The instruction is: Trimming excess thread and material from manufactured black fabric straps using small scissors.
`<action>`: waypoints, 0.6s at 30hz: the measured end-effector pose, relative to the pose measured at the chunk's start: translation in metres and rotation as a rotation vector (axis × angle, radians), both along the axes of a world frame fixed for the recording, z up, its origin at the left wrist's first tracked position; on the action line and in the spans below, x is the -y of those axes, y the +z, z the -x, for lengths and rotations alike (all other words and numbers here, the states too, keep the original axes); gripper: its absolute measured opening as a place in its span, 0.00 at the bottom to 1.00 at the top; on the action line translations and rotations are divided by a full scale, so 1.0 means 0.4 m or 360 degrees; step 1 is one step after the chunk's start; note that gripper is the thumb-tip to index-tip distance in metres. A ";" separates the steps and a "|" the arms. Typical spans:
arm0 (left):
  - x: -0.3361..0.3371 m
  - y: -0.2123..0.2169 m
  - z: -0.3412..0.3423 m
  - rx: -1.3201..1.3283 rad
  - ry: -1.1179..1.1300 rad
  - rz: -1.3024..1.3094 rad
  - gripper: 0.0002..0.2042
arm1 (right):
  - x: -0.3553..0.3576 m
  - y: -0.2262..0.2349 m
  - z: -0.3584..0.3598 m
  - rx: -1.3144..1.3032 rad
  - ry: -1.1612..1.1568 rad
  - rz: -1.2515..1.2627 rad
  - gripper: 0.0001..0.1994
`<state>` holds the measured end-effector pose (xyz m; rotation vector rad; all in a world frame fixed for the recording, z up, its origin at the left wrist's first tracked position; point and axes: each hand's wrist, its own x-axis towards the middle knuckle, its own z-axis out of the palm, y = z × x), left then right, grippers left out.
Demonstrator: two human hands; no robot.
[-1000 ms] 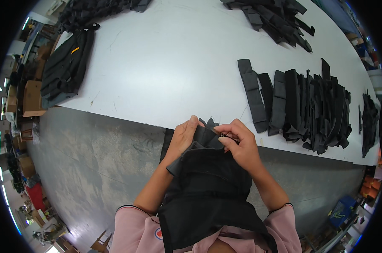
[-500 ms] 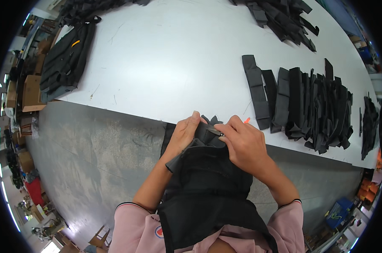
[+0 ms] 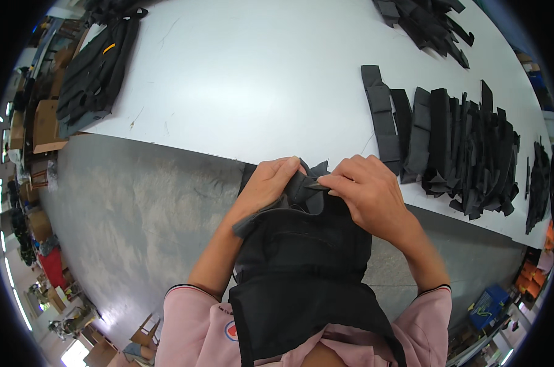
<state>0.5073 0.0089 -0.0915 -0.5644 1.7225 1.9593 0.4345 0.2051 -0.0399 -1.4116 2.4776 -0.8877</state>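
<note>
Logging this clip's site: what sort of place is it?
Likely a sewing or bag-making workshop: a long white table carries stacks of black fabric pieces, cardboard boxes sit on the floor, and both hands work black fabric.

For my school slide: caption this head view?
Two hands pinch black fabric beside a white table.

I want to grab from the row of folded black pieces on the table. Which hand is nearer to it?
Right. The right hand sits just beside the row of folded black pieces; the left hand is farther off.

One white table point(image 3: 240, 92), one black fabric piece point(image 3: 301, 257) in two hands, four black piles.
</note>
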 end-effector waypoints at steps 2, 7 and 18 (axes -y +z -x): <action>-0.004 -0.002 0.001 -0.0129 -0.0014 0.0104 0.21 | 0.006 0.001 0.005 -0.0074 0.0114 -0.0017 0.11; -0.007 -0.001 -0.010 -0.0086 0.0047 -0.0025 0.21 | 0.025 0.004 0.006 -0.0246 0.0368 -0.0071 0.15; -0.002 0.021 -0.017 -0.0058 0.0004 -0.0059 0.20 | 0.048 -0.001 0.006 -0.0362 0.0522 -0.0126 0.08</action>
